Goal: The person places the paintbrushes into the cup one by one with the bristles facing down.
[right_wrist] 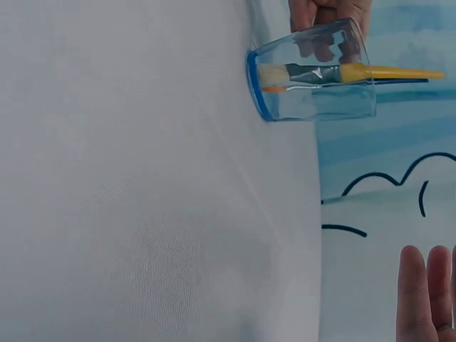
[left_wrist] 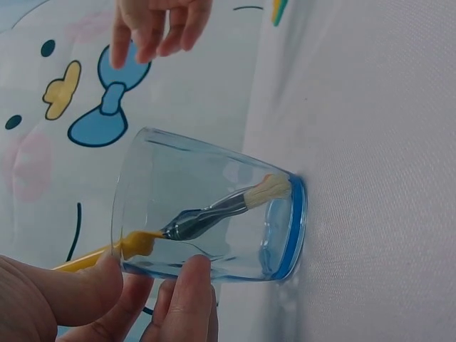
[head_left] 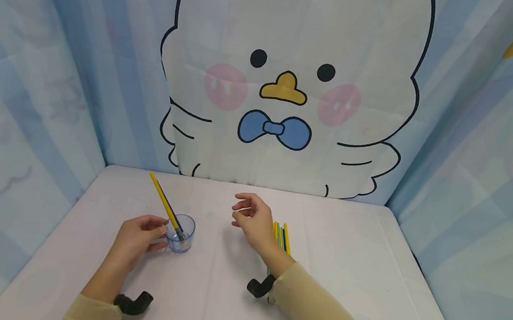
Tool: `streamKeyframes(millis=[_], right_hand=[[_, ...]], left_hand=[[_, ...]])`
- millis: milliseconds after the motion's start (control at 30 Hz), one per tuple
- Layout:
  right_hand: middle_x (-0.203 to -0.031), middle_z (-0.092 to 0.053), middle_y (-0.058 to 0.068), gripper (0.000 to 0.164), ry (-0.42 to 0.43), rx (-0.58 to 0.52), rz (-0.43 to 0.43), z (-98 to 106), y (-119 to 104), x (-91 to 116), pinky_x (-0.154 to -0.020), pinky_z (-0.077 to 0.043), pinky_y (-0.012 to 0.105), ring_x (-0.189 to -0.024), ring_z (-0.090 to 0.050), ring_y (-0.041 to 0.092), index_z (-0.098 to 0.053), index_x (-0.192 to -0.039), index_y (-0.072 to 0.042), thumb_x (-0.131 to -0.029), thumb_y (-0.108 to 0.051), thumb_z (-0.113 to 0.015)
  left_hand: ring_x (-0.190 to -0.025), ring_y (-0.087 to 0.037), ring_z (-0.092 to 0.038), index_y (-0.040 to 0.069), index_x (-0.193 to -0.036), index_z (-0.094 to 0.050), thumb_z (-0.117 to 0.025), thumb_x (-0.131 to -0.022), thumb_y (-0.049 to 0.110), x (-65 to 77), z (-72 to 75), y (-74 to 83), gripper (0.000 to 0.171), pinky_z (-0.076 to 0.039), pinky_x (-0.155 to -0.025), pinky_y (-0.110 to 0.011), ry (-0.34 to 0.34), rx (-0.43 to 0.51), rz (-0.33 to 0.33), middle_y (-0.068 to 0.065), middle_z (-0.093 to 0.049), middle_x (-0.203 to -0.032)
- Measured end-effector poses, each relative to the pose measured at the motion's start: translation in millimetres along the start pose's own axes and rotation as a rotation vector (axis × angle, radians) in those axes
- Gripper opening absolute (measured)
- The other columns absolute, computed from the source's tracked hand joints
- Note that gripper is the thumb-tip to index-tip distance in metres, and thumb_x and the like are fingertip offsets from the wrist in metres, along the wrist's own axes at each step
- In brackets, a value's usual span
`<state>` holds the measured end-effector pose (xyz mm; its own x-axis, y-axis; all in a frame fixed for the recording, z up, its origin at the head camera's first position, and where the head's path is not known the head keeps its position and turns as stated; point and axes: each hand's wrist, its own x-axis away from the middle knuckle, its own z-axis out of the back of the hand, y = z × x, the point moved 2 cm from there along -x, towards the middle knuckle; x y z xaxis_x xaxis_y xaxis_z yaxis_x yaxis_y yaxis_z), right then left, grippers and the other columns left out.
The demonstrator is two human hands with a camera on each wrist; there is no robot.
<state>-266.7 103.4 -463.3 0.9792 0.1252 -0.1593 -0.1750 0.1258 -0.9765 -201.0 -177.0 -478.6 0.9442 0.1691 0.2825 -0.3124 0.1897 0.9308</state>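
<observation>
A clear bluish plastic cup [head_left: 180, 246] stands upright on the table's left half. My left hand [head_left: 135, 238] holds it from the left side, thumb near the rim and fingers against the wall. Two paintbrushes lean inside: a yellow-handled one [head_left: 162, 197] with a wide pale bristle head [left_wrist: 268, 189], and a thinner dark-handled one [right_wrist: 406, 80] with an orange tip. Their bristles point down into the cup. My right hand [head_left: 255, 225] hovers over the middle of the table, fingers loosely bent, with nothing in it. Several more brushes [head_left: 283, 236] lie under and beside the right wrist, partly hidden by it.
The white-covered table [head_left: 348, 274] meets a curtain backdrop [head_left: 279, 162] with a cartoon bird at its far edge. Striped blue curtains [head_left: 23, 104] hang on both sides. Black wrist mounts [head_left: 134, 303] stick out at both sleeves.
</observation>
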Motion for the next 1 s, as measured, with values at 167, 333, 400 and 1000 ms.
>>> streamKeyframes(millis=[167,333,400,1000], right_hand=[[-0.11,-0.071,0.019,0.041,0.02,0.016,-0.01,18.7,0.3,5.5,-0.077,-0.07,0.033,-0.092,-0.072,0.026,-0.069,-0.132,-0.01,-0.095,0.007,-0.071],[-0.112,-0.07,0.021,0.041,0.044,0.03,-0.039,37.6,6.0,10.6,-0.077,-0.07,0.034,-0.095,-0.072,0.031,-0.069,-0.132,-0.013,-0.096,0.004,-0.073],[-0.112,-0.07,0.02,0.04,0.058,0.042,-0.051,44.5,9.4,12.1,-0.077,-0.07,0.034,-0.093,-0.072,0.029,-0.069,-0.132,-0.014,-0.096,0.003,-0.074],[-0.112,-0.068,0.019,0.043,0.159,0.093,-0.186,98.7,27.5,31.4,-0.073,-0.071,0.041,-0.091,-0.072,0.031,-0.066,-0.136,-0.012,-0.096,0.003,-0.073]], left_hand=[[-0.106,-0.025,-0.072,-0.003,-0.141,-0.062,-0.067,-0.107,0.01,0.0,0.1,1.3,0.037,-0.069,-0.082,-0.03,-0.003,0.009,0.005,-0.022,-0.061,-0.129],[-0.106,-0.024,-0.072,-0.004,-0.141,-0.062,-0.067,-0.107,0.011,0.6,0.3,1.9,0.038,-0.069,-0.082,-0.029,-0.007,0.008,0.0,-0.022,-0.061,-0.128],[-0.107,-0.025,-0.071,-0.003,-0.141,-0.062,-0.067,-0.107,0.011,0.7,0.2,1.8,0.038,-0.069,-0.082,-0.029,-0.004,0.007,0.001,-0.022,-0.061,-0.129],[-0.111,-0.027,-0.071,-0.003,-0.141,-0.062,-0.067,-0.107,0.011,-1.7,0.3,1.6,0.038,-0.069,-0.084,-0.031,-0.005,0.018,0.024,-0.022,-0.06,-0.131]])
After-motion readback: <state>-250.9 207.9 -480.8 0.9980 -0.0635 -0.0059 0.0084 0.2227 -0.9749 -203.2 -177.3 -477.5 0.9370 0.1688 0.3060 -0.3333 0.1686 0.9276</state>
